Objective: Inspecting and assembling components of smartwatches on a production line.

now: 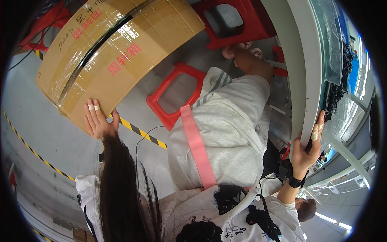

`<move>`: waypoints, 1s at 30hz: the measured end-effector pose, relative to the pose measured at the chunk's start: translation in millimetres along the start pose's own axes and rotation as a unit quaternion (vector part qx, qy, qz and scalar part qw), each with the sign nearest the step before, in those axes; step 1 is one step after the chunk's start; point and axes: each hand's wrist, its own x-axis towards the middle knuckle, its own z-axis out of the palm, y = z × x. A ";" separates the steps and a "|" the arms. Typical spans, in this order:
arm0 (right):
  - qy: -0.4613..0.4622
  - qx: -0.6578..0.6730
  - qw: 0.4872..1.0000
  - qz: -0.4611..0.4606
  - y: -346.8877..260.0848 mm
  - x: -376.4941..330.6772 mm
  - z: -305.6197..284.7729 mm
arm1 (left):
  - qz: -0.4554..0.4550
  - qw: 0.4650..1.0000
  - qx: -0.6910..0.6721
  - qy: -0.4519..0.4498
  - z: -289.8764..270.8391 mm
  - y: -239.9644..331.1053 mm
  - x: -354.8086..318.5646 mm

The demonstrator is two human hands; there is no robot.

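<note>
My left hand [96,119] lies flat against the lower corner of a large taped cardboard box [117,52] that stands on the floor to my left. Its fingers are stretched out, and two carry pale bandage strips. My right hand [308,147], with a black band on the wrist, curls around the rim of a white table [300,80] on the right, one finger taped. I sit on a red plastic stool [169,97] in grey trousers, with a pink strap [197,149] across my lap.
A second red stool [238,20] stands ahead by my foot [242,52]. Black-and-yellow tape [141,133] and a thin black cable run across the grey floor. Clear bags holding black cables [332,52] lie on the table. My long dark hair [117,181] hangs down.
</note>
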 end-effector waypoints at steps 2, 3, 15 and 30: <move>0.003 -0.006 1.000 0.009 0.2 -0.3 -0.2 | 0.001 1.000 -0.001 0.015 -0.2 0.3 0.5; -0.002 0.001 1.000 0.001 0.4 -0.5 -0.4 | 0.006 1.000 0.001 0.012 -0.1 0.3 0.7; -0.010 -0.012 1.000 0.016 0.0 -1.7 -2.6 | -0.003 1.000 0.006 0.011 3.0 -1.3 -1.0; -0.003 0.004 1.000 0.012 -1.1 -0.1 -0.7 | -0.005 1.000 -0.009 0.025 0.1 0.4 -0.5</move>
